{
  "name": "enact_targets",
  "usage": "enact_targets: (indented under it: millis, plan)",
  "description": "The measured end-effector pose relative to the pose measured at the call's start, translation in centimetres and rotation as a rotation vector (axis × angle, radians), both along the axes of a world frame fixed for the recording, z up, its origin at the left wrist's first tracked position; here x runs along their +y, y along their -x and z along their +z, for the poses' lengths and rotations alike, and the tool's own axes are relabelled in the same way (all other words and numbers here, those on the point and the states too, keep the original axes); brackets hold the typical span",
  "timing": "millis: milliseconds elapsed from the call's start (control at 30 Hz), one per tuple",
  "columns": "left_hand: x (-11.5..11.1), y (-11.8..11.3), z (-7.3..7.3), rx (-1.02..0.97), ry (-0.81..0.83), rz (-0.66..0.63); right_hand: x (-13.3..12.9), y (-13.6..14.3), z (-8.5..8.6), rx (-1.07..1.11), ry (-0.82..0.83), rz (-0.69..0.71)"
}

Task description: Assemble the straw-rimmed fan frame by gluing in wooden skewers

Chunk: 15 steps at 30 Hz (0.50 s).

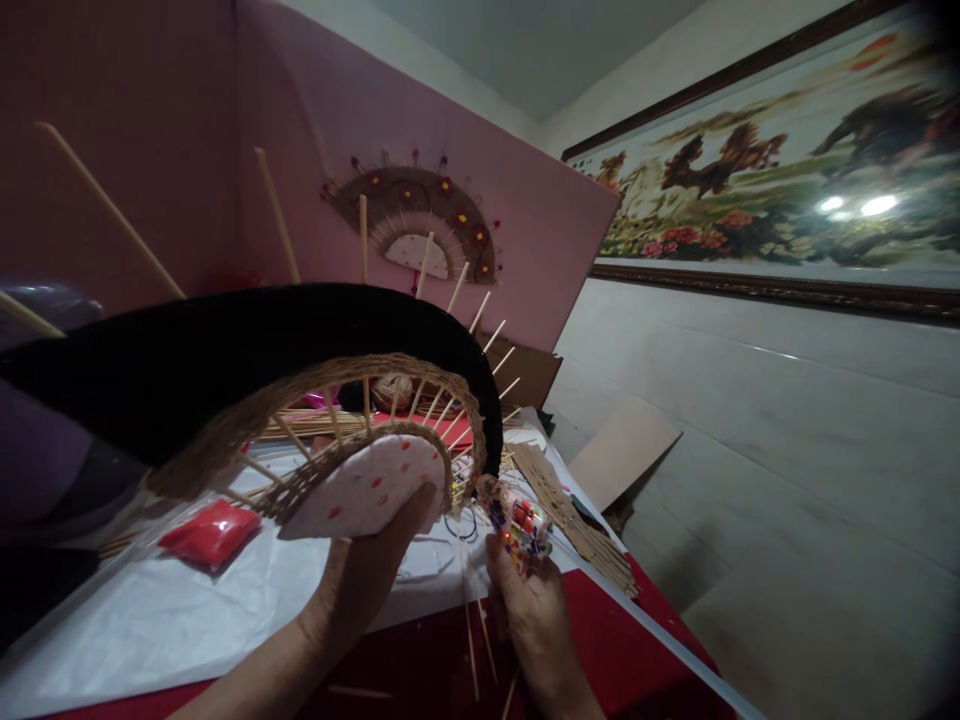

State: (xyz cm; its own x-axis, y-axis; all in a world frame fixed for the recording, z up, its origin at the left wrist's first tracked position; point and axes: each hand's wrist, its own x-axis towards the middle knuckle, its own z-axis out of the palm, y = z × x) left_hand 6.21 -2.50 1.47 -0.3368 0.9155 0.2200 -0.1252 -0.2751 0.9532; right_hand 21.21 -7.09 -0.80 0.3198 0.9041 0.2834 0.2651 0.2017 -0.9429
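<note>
A large fan-shaped piece has a black outer band (315, 325), a woven twine band (390, 368) beneath it, and thin wooden sticks poking out past its curved edge. My left hand (375, 560) grips its base, a half-round white panel with red dots (367, 485); the fingers are largely hidden behind it. Near the right end of the black band, my right hand (529, 595) holds a clear packet of colourful beads (525, 525) between thumb and fingers. Loose sticks hang down between the two hands.
White sheeting (172, 620) covers much of the red-clothed table, with a red packet (210, 535) at left. Corrugated cardboard strips (577, 520) lie at right. A finished fan (420, 215) hangs on the pink board behind; a framed horse picture (750, 170) is on the wall.
</note>
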Motion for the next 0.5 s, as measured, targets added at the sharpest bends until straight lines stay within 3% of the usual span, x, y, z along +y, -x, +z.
enact_targets:
  millis: [500]
  plan:
    - [-0.16,0.0,0.33,-0.002,0.024,0.017,-0.31,0.33,0.18,0.0,-0.038,0.041]
